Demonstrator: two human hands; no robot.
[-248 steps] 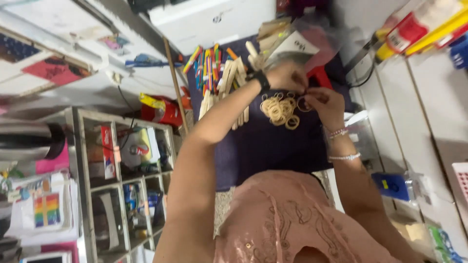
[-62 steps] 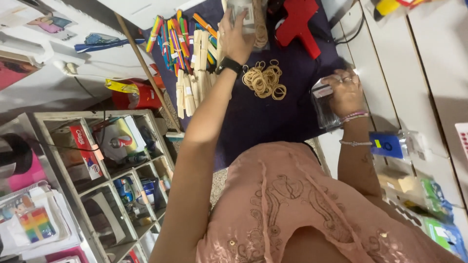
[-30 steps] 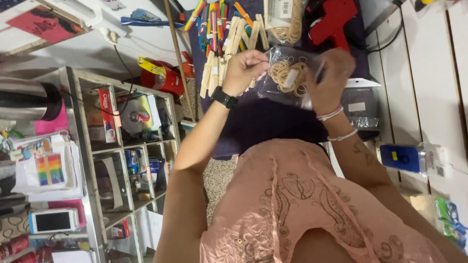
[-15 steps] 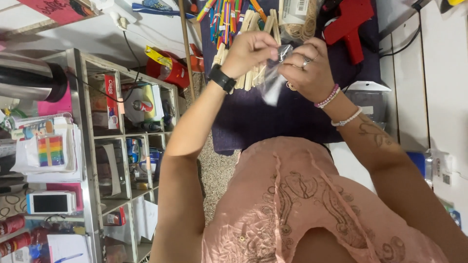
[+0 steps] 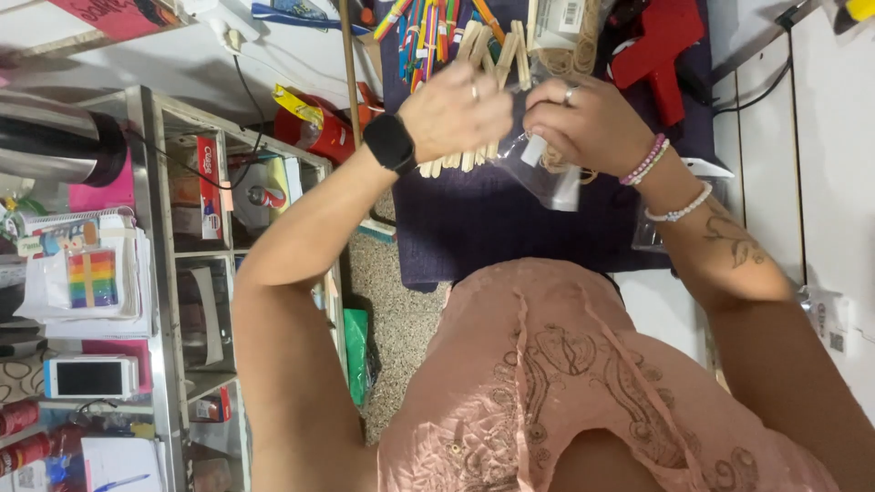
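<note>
A: Where is the clear plastic bag relative to each hand?

B: It hangs between them, above the purple mat on the counter. Its mouth is pinched at the top; its long axis runs downward from the fingers toward the person.

A: State of the hands?

B: The right hand grasps the bag's upper edge, fingers curled over it. The left hand is clenched beside it and meets the same edge. Both are equally near; wrists bent inward, forearms converging. The wooden sticks lie just behind the left hand.
</note>
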